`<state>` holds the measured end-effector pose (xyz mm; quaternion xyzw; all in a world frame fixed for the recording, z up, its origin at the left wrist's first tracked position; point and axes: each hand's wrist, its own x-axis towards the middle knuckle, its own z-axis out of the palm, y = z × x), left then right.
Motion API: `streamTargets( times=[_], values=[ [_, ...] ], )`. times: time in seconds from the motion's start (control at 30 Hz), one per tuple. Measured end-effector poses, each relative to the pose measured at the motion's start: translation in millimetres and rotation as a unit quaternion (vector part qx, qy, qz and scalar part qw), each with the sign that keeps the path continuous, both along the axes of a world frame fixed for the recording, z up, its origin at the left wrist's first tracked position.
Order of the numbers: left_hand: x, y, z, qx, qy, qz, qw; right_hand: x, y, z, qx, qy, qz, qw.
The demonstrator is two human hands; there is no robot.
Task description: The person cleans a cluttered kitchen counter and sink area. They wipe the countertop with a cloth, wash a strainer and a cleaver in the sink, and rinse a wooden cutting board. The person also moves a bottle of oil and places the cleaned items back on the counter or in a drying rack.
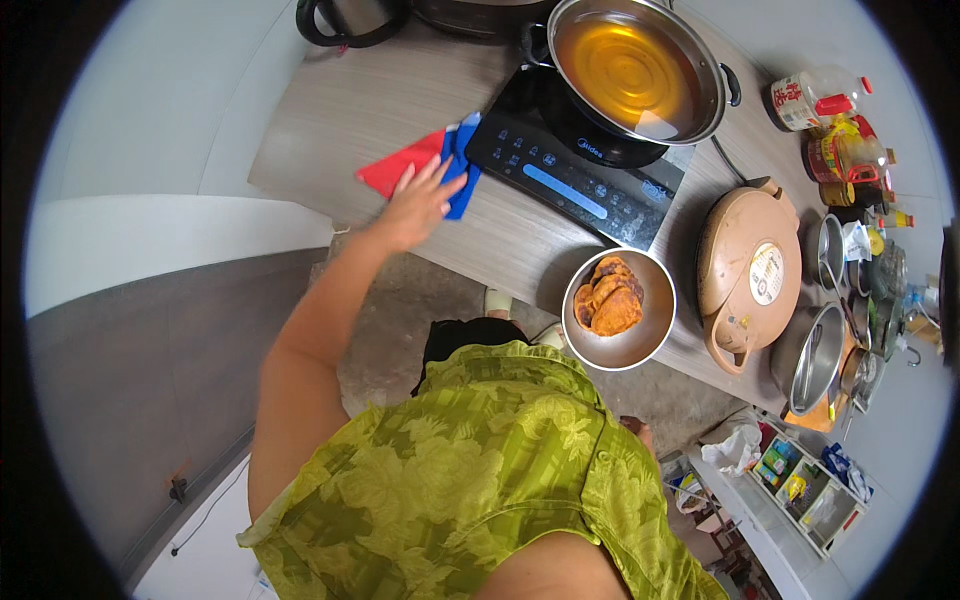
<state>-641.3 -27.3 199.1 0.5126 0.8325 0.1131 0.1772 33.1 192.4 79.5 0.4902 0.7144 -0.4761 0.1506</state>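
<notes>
My left hand (421, 204) lies palm down on a red and blue cloth (405, 163), its fingers spread. The cloth rests on the wood-look countertop (337, 112), against the left corner of a black Midea induction cooker (574, 184). On the cooker stands a two-handled steel pot (716, 75) with clear amber liquid in it. A metal bowl (652, 330) at the counter's front edge holds several browned orange patties (611, 296). What seems to be part of my right hand (642, 433) shows beside my green shirt, mostly hidden; its grip cannot be made out.
Right of the bowl sits a closed tan electric griddle (750, 262). Beyond it are a steel basin (823, 352) with utensils and several sauce bottles (799, 101) along the wall. A kettle (352, 22) stands at the back left. A divided organizer (810, 484) is lower right.
</notes>
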Motion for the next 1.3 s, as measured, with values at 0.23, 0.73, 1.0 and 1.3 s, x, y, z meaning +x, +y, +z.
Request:
streamTargets(
  times=[0.23, 0.73, 1.0, 1.3],
  values=[
    [92, 36, 25, 0.19, -0.211, 0.069, 0.956, -26, 41, 18, -0.098, 0.056, -0.056, 0.992],
    [189, 42, 10, 0.09, -0.015, 0.033, 0.995, 17, 62, 17, -0.055, -0.068, 0.021, 0.996],
    [46, -20, -11, 0.119, 0.011, 0.297, 0.947, -7, 11, 27, -0.065, -0.027, -0.082, 0.994],
    [-28, 28, -21, 0.132, 0.05, 0.137, 0.98, -57, -81, 2, -0.098, 0.007, -0.161, 0.982]
  ],
)
